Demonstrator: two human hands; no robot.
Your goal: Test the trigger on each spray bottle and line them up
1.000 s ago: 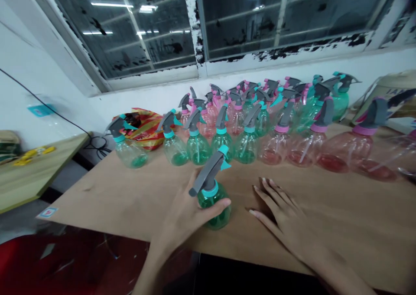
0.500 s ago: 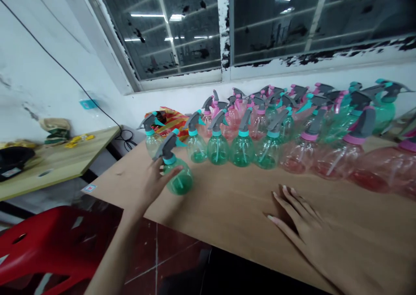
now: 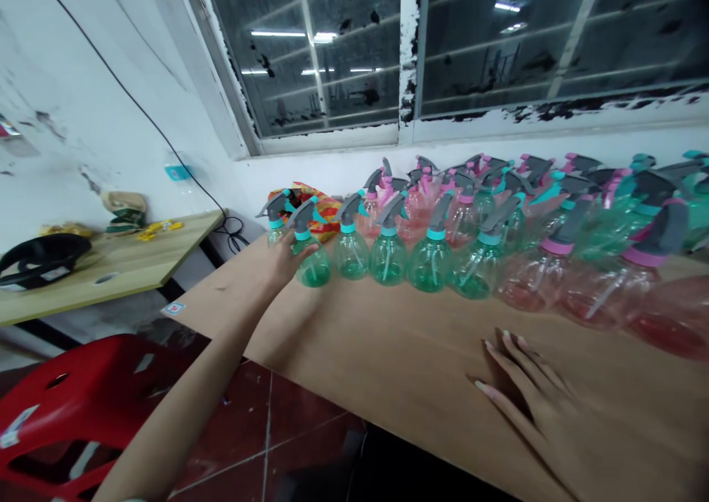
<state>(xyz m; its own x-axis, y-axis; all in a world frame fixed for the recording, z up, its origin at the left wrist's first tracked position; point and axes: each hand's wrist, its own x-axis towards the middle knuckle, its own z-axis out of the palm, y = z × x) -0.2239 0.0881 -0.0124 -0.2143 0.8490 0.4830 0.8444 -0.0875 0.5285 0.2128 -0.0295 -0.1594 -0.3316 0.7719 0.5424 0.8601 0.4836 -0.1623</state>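
Note:
My left hand (image 3: 286, 260) is wrapped round a green spray bottle (image 3: 314, 267) with a grey and teal trigger head. It stands upright at the left end of the front row, beside another green spray bottle (image 3: 351, 255). Behind my fingers a further teal-collared spray bottle (image 3: 275, 225) is partly hidden. My right hand (image 3: 540, 395) rests on the brown tabletop (image 3: 388, 354), fingers spread, holding nothing. In front of it stand pink spray bottles (image 3: 523, 284) with pink collars.
Several more green and pink spray bottles crowd the back right by the window wall. A red and yellow bag (image 3: 315, 210) lies behind the row. At left are a red stool (image 3: 83, 391) and a side table (image 3: 149, 255) with a black cap-like item (image 3: 47, 258).
My left hand has carried the green spray bottle away from me, from the near part of the table to the end of the row. My right hand stays on the tabletop; the view shifted slightly.

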